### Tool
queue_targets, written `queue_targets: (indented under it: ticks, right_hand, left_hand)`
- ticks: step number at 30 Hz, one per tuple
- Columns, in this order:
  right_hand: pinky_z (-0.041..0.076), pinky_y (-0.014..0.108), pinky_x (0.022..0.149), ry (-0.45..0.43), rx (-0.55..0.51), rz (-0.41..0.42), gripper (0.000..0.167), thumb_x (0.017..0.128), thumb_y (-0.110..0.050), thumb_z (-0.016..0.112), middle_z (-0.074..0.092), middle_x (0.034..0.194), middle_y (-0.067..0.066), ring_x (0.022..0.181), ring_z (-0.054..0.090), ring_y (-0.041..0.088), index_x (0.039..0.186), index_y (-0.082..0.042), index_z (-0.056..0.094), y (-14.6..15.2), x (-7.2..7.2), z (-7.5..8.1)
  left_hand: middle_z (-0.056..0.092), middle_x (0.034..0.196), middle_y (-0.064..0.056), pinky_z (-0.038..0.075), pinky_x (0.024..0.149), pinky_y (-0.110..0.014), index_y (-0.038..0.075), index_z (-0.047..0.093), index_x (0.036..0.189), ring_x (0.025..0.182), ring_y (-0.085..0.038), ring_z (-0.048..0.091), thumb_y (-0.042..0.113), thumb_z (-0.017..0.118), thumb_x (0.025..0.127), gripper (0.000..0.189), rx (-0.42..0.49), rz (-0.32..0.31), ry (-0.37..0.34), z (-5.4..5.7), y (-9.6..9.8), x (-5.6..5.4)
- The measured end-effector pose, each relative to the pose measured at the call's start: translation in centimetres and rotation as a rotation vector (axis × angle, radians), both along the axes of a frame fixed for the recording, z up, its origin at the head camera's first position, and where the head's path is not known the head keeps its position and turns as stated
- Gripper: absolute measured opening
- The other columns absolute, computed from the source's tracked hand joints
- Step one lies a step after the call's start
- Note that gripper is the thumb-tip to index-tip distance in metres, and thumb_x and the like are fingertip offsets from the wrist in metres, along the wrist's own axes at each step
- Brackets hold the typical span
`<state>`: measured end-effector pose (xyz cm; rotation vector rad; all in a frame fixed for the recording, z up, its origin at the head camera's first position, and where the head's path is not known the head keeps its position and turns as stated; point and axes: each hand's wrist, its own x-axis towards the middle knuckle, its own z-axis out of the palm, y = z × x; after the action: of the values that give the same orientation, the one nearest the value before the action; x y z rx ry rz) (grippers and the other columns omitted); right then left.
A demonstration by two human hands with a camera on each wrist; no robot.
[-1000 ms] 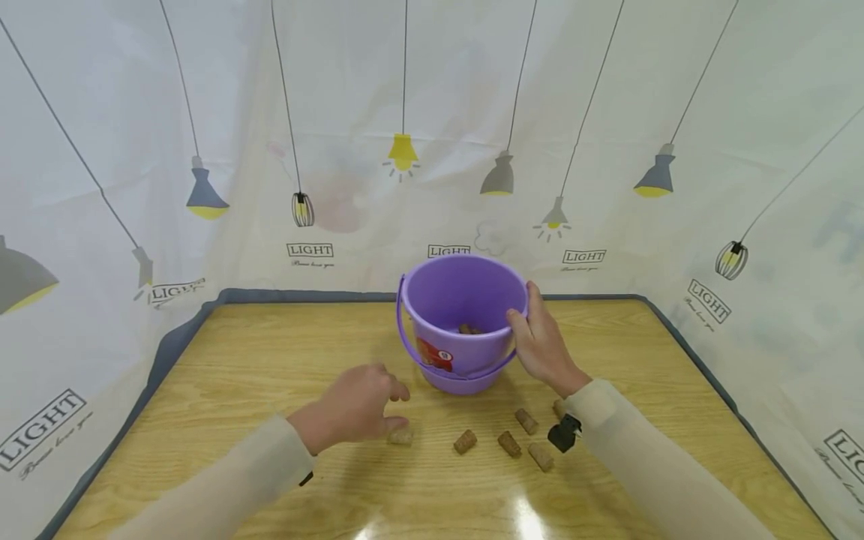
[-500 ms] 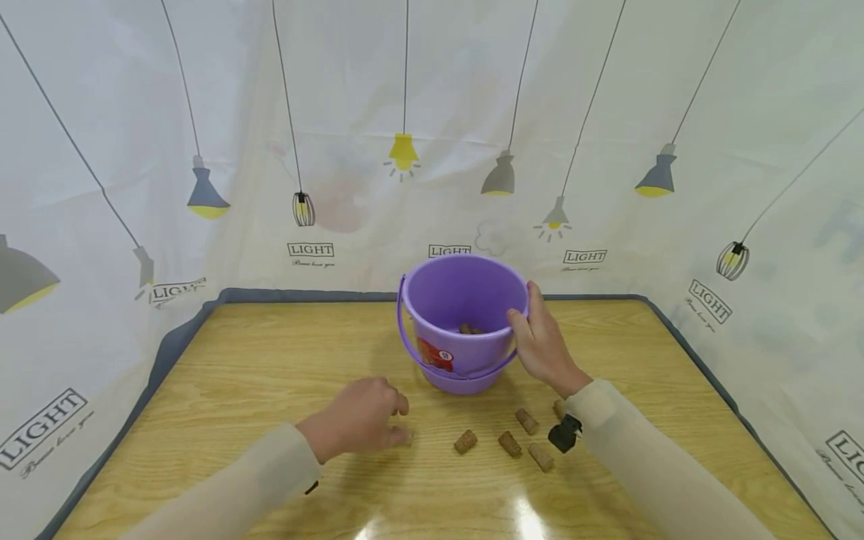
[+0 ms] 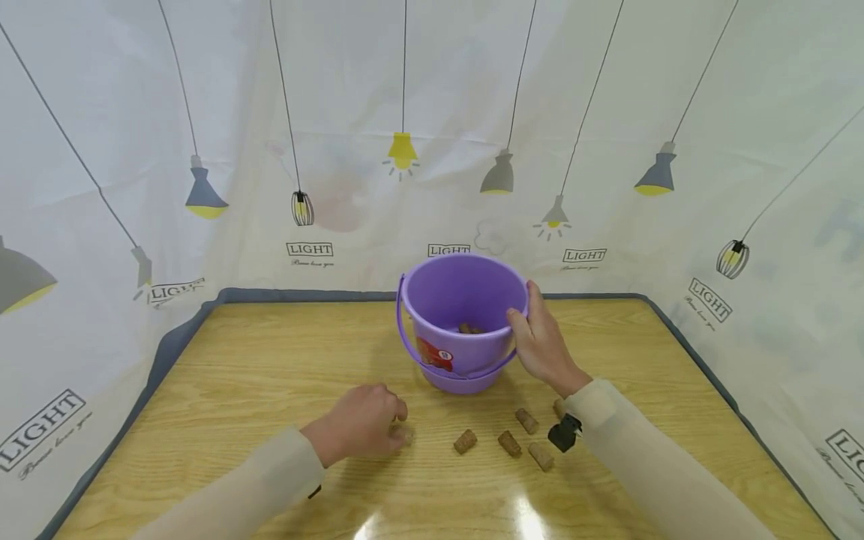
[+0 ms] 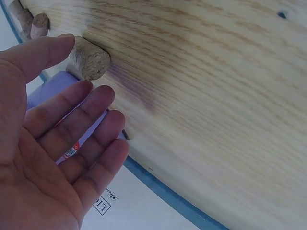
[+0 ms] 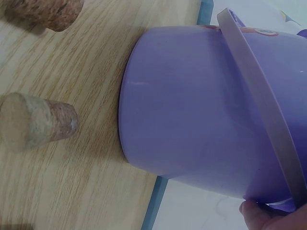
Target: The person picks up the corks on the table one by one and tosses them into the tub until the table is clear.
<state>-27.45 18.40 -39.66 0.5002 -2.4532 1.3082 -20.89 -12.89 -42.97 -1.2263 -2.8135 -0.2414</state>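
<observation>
Now that my left hand (image 3: 358, 421) has settled around a wine cork (image 4: 89, 60) front-left of the purple bucket (image 3: 482, 350), that cork lies reachable between loosely spread fingers and thumb, seemingly unpinched. My right hand (image 3: 545, 346) grips the one bucket's rim; six corks lie before it, at least two inside.

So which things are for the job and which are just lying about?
Seemingly for the job:
purple bucket, gripped by the right hand
cork at the left hand
other loose corks
brown pieces inside the bucket

Just there:
wooden table
lamp-printed cloth
black wrist device
</observation>
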Motion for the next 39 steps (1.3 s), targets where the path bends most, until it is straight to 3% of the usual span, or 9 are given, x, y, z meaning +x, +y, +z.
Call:
queue_targets:
  ticks: [4,11,16,22,31,39]
  right_hand:
    - [0.032,0.056,0.119,-0.005,0.001,-0.005,0.065,0.107,-0.016,0.039,0.032,0.161,0.027,0.147,0.036,0.04,0.162,0.0,0.01,-0.04,0.0,0.05]
    - [0.034,0.056,0.118,0.004,-0.005,0.0,0.063,0.107,-0.016,0.039,0.035,0.158,0.027,0.145,0.039,0.041,0.161,0.001,0.013,0.01,-0.06,0.08]
    - [0.035,0.056,0.117,0.011,-0.007,0.006,0.062,0.107,-0.016,0.039,0.037,0.157,0.027,0.144,0.04,0.04,0.161,0.0,0.014,0.03,-0.05,0.06]
    - [0.035,0.056,0.117,0.014,-0.014,0.011,0.062,0.107,-0.014,0.04,0.036,0.157,0.027,0.144,0.04,0.041,0.161,0.0,0.014,0.03,0.01,0.11]
    - [0.036,0.056,0.117,0.013,-0.017,0.011,0.062,0.107,-0.013,0.04,0.037,0.157,0.028,0.143,0.041,0.042,0.161,0.001,0.014,-0.05,0.08,0.22]
    - [0.035,0.057,0.117,0.002,-0.014,0.011,0.062,0.107,-0.015,0.039,0.036,0.157,0.028,0.143,0.04,0.042,0.162,0.0,0.012,0.0,0.02,0.19]
  left_hand:
    - [0.06,0.064,0.013,0.053,0.065,-0.031,0.02,0.058,0.062,0.064,-0.01,0.054,0.028,0.085,0.077,0.031,0.001,0.001,0.004,-0.06,0.03,0.08]
    - [0.04,0.055,0.015,0.039,0.054,-0.025,0.022,0.047,0.059,0.056,-0.006,0.039,0.029,0.084,0.079,0.043,-0.004,0.006,0.0,-0.5,0.03,0.01]
    - [0.043,0.056,0.016,0.043,0.055,-0.026,0.022,0.052,0.059,0.056,-0.005,0.041,0.027,0.084,0.078,0.038,-0.013,0.005,0.014,-0.54,0.04,0.07]
    - [0.041,0.056,0.016,0.043,0.053,-0.026,0.023,0.046,0.056,0.054,-0.005,0.039,0.018,0.081,0.074,0.04,-0.005,-0.009,0.031,-0.67,0.0,0.13]
    - [0.036,0.056,0.014,0.037,0.054,-0.024,0.023,0.04,0.058,0.056,-0.005,0.035,0.018,0.08,0.077,0.045,-0.04,0.012,-0.02,-0.71,0.02,0.15]
    - [0.037,0.057,0.014,0.039,0.054,-0.025,0.023,0.041,0.057,0.057,-0.005,0.037,0.017,0.08,0.077,0.044,-0.038,0.017,-0.016,-0.57,0.1,0.23]
